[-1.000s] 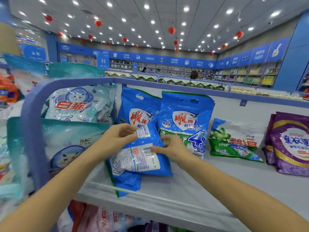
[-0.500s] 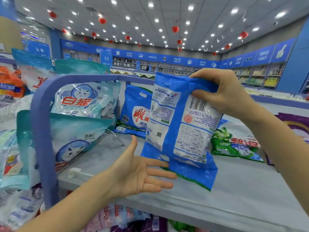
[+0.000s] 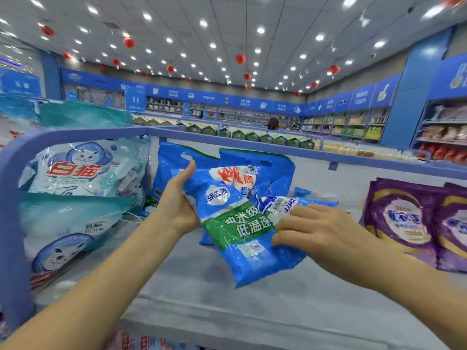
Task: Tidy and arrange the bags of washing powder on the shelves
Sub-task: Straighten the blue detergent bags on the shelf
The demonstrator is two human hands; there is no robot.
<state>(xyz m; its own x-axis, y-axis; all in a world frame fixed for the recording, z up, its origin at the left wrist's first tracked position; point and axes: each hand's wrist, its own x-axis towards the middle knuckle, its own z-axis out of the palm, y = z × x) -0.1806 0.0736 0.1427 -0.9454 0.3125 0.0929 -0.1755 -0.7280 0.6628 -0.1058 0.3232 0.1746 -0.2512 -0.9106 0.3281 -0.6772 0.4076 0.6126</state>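
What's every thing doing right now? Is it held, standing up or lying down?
Front blue bag: held tilted, printed front facing us.
Left hand: holds the bag's left edge.
Right hand: holds the bag's right side.
Back blue bags: standing at the back.
Cat bags: upright, on the left.
Purple bags: upright, on the right.

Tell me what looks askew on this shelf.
The blue bag held between the left hand and right hand is tilted and crumpled in front of the upright blue bags. Nothing looks spilled or torn.
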